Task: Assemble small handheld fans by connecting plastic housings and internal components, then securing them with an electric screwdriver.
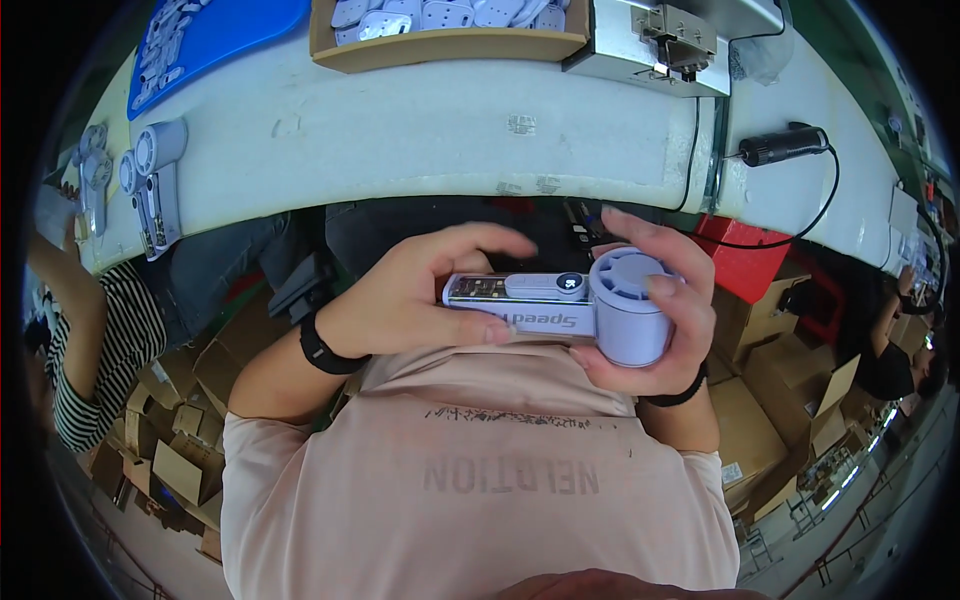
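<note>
A light purple handheld fan [546, 301] lies sideways between my hands, in front of my chest. Its clear handle shows inner parts at the left end and carries a small round dark display. My left hand [420, 290] grips the handle's end, thumb along the near side and index finger raised off it. Around the round, slotted fan head [632, 325] my right hand [680, 305] is curled, with fingertips on its top rim and the thumb against its lower side. The palm sides of both hands are partly hidden.
Beyond my hands runs a white workbench [400, 140]. On it are more handheld fans [160, 185], a blue tray [215, 45] of small parts, a cardboard box [450, 55] of light parts, a metal fixture [660, 50] and a corded electric screwdriver [785, 147]. Other people sit at both sides, near cardboard boxes [190, 460].
</note>
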Tool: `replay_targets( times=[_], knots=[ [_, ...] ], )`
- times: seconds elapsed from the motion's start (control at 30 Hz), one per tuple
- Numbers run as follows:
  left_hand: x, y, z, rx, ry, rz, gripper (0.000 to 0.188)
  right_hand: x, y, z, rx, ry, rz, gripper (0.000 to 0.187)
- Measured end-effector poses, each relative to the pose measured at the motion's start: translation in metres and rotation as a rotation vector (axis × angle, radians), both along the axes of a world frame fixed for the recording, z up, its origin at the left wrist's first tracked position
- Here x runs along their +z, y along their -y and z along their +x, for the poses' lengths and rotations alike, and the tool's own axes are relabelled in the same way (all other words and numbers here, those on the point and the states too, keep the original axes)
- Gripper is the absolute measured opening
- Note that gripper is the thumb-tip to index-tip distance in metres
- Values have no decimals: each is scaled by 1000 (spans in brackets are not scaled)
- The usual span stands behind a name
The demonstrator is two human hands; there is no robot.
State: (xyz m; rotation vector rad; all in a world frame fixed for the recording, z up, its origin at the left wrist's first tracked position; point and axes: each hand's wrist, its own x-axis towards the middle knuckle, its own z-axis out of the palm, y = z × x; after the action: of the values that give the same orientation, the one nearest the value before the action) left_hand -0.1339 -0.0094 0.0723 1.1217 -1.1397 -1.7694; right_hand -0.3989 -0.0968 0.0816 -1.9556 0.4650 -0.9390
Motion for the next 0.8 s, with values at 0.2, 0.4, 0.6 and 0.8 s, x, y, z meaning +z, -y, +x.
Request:
replay_targets(
  times=[0.2, 0.4, 0.6, 0.8],
  knots=[
    [-3, -5, 12, 139, 517, -685, 53, 14, -5, 12, -169, 117, 672, 91],
    [-7, -3, 11, 219, 480, -704, 58, 5, 9, 4, 28, -65, 523, 81],
    [8, 3, 11, 226, 464, -573, 58, 17, 11, 18, 27, -144, 191, 73],
    [9, 4, 19, 107, 448, -504, 59, 18, 12, 21, 40, -172, 91, 71]
  ],
)
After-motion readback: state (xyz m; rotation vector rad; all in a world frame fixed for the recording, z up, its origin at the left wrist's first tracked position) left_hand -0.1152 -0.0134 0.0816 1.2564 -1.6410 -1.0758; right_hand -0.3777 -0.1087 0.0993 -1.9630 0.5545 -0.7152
